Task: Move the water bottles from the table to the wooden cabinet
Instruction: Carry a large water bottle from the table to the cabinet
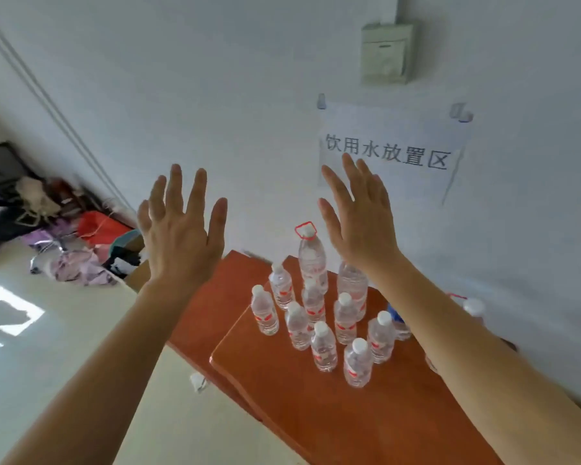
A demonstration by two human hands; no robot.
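Left hand, right hand: fingers spread, grip empty, raised above water bottles on table.

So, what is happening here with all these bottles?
A person holds both bare hands raised and open, fingers spread: the left hand and the right hand grip nothing. Below them, clear plastic water bottles with white caps stand upright on a reddish-brown wooden top, under a white paper sign on the wall. No bottle is being carried now.

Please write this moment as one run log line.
left hand: open, raised | right hand: open, raised | bottles: upright on wooden top, untouched | held: nothing
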